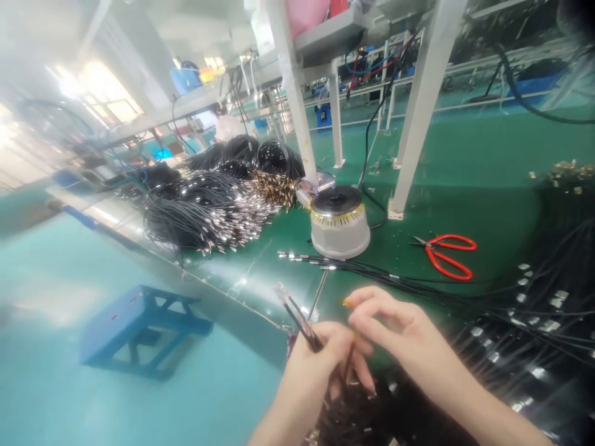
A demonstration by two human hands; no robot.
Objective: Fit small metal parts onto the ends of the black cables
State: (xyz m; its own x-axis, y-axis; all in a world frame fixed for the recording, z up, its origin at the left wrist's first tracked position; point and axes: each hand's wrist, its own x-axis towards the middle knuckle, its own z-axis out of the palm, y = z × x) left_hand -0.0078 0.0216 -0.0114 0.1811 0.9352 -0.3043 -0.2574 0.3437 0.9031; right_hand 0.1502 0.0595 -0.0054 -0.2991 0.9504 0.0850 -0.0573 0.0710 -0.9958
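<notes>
My left hand (320,353) is closed around a few thin black cables (297,313). Their ends stick up past the thumb, and the tips look metallic but blurred. To its right, my right hand (395,325) has bent fingers with a gap between them, and nothing visible is held there. An orange spot shows at one of its fingertips. Just beyond both hands, several black cables (372,271) with silver ends lie across the green tabletop (260,272). Beneath and to the right spreads a dark pile of cables with silver connectors (539,371).
Behind the loose cables stands a white round device with a black top (341,223). Red-handled scissors (449,254) lie right of it. Cable bundles (209,204) are heaped at the left. White shelf posts (418,111) rise from the table. A blue stool (144,331) is on the floor.
</notes>
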